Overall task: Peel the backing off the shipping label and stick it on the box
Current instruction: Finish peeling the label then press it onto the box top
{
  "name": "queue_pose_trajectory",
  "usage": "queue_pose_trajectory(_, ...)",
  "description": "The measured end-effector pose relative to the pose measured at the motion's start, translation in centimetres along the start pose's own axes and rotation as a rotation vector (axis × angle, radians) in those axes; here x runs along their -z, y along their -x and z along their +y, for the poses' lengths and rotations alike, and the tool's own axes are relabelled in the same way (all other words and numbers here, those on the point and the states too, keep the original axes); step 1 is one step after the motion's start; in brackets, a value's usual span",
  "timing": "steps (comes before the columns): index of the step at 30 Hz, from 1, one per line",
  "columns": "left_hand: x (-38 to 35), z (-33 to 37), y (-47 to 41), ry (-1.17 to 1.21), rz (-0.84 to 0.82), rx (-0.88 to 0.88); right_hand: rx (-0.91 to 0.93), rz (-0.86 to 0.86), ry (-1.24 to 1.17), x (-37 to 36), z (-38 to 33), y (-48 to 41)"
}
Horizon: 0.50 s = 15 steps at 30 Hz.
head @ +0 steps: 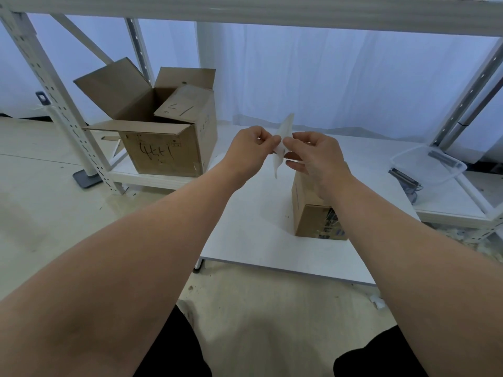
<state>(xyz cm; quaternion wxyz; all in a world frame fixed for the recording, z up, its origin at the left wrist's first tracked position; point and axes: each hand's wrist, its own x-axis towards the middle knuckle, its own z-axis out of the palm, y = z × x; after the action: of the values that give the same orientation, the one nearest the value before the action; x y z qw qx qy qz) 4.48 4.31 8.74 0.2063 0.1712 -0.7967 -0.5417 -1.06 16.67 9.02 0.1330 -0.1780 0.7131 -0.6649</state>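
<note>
Left hand (251,146) and right hand (315,156) each pinch the label (287,127) between thumb and fingertips. It is held on edge in the air above the desk (258,235), probably to start the backing. Whether any has lifted cannot be told. The box (310,217) stands on the desk just under the right wrist, which partly hides it. An open carton (163,137) to the left and a clear tub (427,164) to the right sit well apart from the box. Neither blocks the way down to it.
</note>
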Motion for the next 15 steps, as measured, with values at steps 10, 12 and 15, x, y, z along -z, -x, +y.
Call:
queue_pose_trajectory(10,0.01,0.06,-0.15,0.065,0.021,-0.026,-0.023,0.006,-0.095,-0.16,-0.25,-0.21)
queue_pose_trajectory(12,0.01,0.05,-0.15,0.076,0.013,-0.039,-0.001,0.012,-0.062,-0.18,-0.08,-0.28)
queue_pose_trajectory(15,0.04,0.23,-0.02,0.103,0.009,-0.044,0.010,0.047,-0.045,-0.15,0.11,-0.41)
